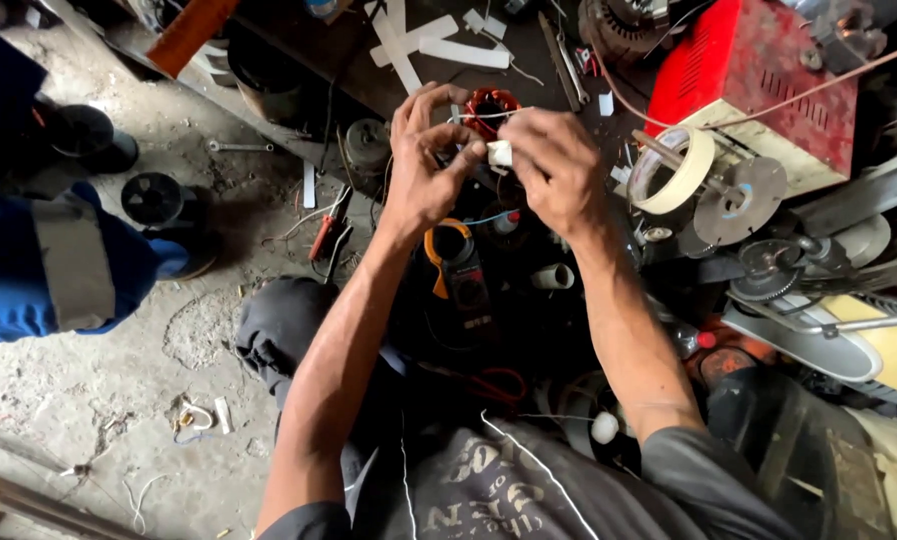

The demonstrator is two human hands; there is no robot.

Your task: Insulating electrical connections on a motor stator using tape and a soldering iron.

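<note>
Both my hands are raised together in front of me over a cluttered work spot. My left hand (424, 165) and my right hand (557, 165) pinch a small white piece (500, 153) between their fingertips. A thin pale wire runs from it across a motor stator with copper windings (492, 105) just behind my fingers. Below my hands lies an orange and black clamp meter (457, 268). A white thread or wire (539, 465) trails down over my dark shirt.
A red metal box (759, 80) stands at the upper right, with a roll of pale tape (674, 172) on a spindle beside it. Fan parts (849, 330) lie at right. A person in blue clothing (39, 250) is at left. Red-handled pliers (326, 230) lie on the concrete floor.
</note>
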